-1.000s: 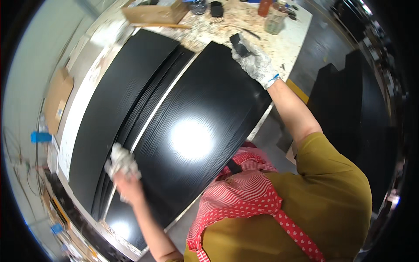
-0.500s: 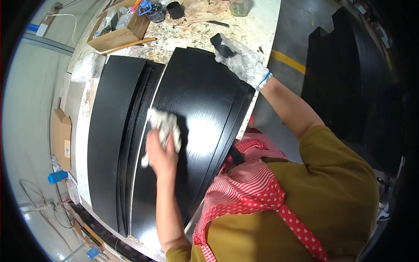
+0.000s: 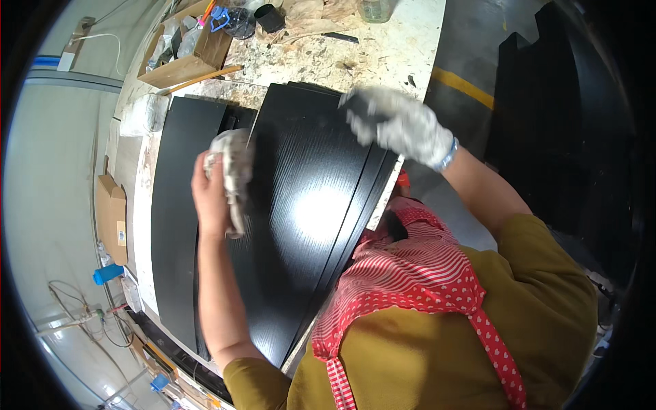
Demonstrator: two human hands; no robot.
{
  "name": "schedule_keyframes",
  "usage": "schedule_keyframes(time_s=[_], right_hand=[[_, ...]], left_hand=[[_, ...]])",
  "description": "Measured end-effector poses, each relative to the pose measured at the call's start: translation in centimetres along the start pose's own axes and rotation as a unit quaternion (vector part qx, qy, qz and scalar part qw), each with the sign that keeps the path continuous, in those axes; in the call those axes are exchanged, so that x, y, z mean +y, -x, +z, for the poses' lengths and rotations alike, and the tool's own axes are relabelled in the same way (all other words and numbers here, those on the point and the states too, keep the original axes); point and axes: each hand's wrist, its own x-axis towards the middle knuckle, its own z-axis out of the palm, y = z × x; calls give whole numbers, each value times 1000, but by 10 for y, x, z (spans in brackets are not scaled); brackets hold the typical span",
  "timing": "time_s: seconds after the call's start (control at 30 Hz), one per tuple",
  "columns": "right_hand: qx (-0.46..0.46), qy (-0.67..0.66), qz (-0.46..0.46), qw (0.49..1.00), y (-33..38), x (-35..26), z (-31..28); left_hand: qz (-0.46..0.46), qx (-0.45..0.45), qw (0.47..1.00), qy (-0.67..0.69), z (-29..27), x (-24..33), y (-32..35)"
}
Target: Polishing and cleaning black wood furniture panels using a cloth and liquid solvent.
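My bare left hand (image 3: 212, 195) grips a crumpled whitish cloth (image 3: 236, 171) over the gap between two stacks of black panels. In my right hand (image 3: 413, 130), which wears a white knit glove, is a small black block (image 3: 362, 109), somewhat blurred. That hand is at the far right corner of the right stack of glossy black wood-grain panels (image 3: 301, 147); whether the block touches the top panel I cannot tell. Left of it lies the other black panel stack (image 3: 181, 178), partly hidden by my left hand and forearm.
On the stained white table (image 3: 403, 41) stand a cardboard box of odds and ends (image 3: 181, 68), a black cup (image 3: 270, 18) and a glass jar (image 3: 374, 9). A wrapped white bundle (image 3: 145, 115) sits at the left. More dark panels (image 3: 536, 116) stand on the right.
My left hand has moved left and farther away with the cloth, off the right stack's middle. My right hand has come nearer and slightly right, still holding the block.
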Motion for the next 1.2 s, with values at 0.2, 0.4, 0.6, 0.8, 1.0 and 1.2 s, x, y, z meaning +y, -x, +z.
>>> schedule_keyframes(time_s=[0.2, 0.4, 0.6, 0.8, 1.0, 1.2], right_hand=[[-299, 245, 284, 878, 32, 83, 105], [-292, 304, 202, 884, 25, 169, 134], [-210, 223, 331, 893, 27, 159, 140], [-241, 252, 258, 901, 25, 156, 133], [-248, 233, 236, 911, 27, 158, 129], [-213, 164, 305, 913, 22, 150, 133]], left_hand=[[233, -174, 918, -270, 36, 1, -14], [498, -394, 661, -401, 130, -26, -29], [400, -215, 801, -389, 202, -3, -61], [380, -212, 835, -338, 135, 21, -70], [451, -231, 713, -485, 115, -33, -66], [260, -51, 821, -505, 71, -14, -174]])
